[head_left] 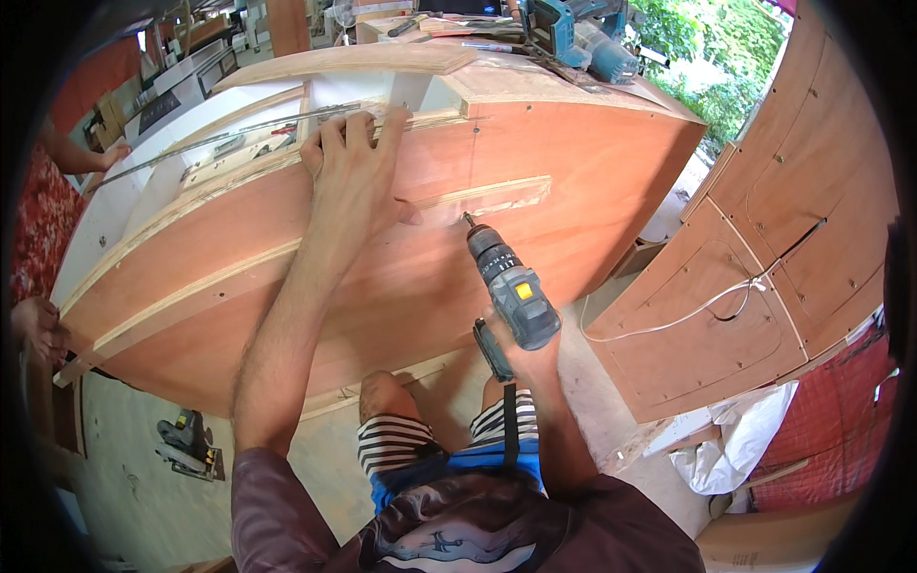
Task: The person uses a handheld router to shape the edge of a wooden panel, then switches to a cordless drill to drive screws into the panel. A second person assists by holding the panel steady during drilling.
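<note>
A curved plywood hull panel (401, 263) with wooden strips along it stands in front of me. My left hand (349, 158) reaches up with its fingers hooked over the panel's wooden top edge (258, 172). The fingertips lie out of sight behind that edge. In my right hand (525, 355) is a grey and black cordless drill (509, 277) with a yellow patch, gripped by its handle. Its bit points up and left, at or close to the lower side of a short wooden strip (521, 194); whether it touches, I cannot tell.
Another person's hand (40, 328) is by the far-left end of the long strip (172, 310). Their other hand (115, 153) is higher up. A power saw (191, 444) lies on the floor. Blue power tools (583, 43) rest on top; a plywood structure (697, 315) stands right.
</note>
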Demonstrator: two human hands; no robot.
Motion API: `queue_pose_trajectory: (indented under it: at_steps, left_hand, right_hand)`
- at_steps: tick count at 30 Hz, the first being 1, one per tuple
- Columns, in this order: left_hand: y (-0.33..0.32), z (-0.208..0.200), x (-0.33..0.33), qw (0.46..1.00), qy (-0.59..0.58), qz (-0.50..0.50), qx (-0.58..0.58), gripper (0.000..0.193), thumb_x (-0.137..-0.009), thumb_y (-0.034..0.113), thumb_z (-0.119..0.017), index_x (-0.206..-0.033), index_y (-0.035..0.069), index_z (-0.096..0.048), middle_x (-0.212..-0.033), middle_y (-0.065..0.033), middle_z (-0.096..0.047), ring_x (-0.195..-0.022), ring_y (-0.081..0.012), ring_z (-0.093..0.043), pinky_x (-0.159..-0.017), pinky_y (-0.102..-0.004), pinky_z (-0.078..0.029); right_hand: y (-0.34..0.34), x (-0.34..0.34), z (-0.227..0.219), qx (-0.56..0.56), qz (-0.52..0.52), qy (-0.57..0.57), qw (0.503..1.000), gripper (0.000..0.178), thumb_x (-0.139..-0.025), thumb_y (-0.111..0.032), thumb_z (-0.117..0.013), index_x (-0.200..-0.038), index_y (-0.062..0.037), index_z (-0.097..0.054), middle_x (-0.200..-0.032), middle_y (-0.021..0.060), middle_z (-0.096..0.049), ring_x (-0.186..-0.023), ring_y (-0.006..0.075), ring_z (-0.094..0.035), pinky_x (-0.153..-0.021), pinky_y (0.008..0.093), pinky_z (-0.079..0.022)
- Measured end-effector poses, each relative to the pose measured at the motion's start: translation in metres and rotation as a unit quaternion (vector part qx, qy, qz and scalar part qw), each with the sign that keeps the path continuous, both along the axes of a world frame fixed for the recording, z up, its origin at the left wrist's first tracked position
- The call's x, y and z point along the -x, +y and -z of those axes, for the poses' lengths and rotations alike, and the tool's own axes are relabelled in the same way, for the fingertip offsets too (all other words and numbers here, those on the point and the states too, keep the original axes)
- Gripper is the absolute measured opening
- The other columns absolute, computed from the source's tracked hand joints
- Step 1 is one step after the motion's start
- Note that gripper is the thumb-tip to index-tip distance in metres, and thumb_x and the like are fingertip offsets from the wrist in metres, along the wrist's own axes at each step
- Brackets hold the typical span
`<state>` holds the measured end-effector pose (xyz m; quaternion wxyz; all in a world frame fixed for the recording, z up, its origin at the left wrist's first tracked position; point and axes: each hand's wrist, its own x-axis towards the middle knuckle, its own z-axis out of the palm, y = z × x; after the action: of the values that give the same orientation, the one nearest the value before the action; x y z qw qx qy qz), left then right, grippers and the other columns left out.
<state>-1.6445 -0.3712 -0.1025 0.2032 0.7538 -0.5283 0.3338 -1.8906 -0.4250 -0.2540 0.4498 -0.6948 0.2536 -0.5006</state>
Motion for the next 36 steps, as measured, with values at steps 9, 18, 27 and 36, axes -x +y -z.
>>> queue_pose_trajectory:
  at_steps: [9,18,27,36]
  left_hand:
    - [0.000,0.009,-0.011,0.999,0.013,0.029,0.017,0.119,-0.050,0.034,-0.103,-0.156,0.024,-0.051,-0.148,-0.0134,-0.057,-0.141,-0.0350,-0.047,-0.116,-0.0580,-0.031]
    - [0.062,0.085,0.152,0.644,0.607,0.408,0.223,0.072,-0.081,0.037,-0.095,-0.135,0.000,-0.064,-0.128,-0.0177,-0.070,-0.117,-0.0277,-0.068,-0.099,-0.0425,-0.053]
    - [0.061,0.083,0.234,0.530,0.782,0.297,0.144,0.025,-0.092,0.021,-0.088,-0.089,0.000,-0.074,-0.098,-0.0125,-0.079,-0.087,-0.0102,-0.071,-0.077,-0.0278,-0.056]
    - [0.070,0.094,0.223,0.522,0.780,0.318,0.134,0.032,-0.093,0.026,-0.089,-0.097,-0.003,-0.077,-0.084,-0.0069,-0.078,-0.074,-0.0080,-0.069,-0.069,-0.0255,-0.054]
  right_hand:
    - [-0.004,0.030,0.021,0.022,-0.025,-0.024,0.999,0.019,-0.090,-0.005,-0.082,-0.107,0.0000,-0.075,-0.090,0.0038,-0.076,-0.081,0.0114,-0.069,-0.074,0.0314,-0.058]
    - [0.008,0.068,0.062,-0.103,-0.433,-0.268,0.855,0.060,-0.092,-0.012,-0.076,-0.146,-0.0016,-0.054,-0.108,0.0094,-0.072,-0.099,0.0230,-0.070,-0.085,0.0381,-0.058]
    - [0.073,0.081,0.078,-0.277,-0.131,-0.277,0.911,0.071,-0.086,-0.017,-0.079,-0.149,-0.0018,-0.048,-0.128,0.0110,-0.065,-0.117,0.0229,-0.064,-0.099,0.0406,-0.054]
    - [0.079,0.080,0.106,-0.287,-0.107,-0.204,0.930,0.069,-0.084,-0.019,-0.080,-0.144,-0.0026,-0.050,-0.128,0.0115,-0.065,-0.116,0.0221,-0.064,-0.098,0.0404,-0.054]
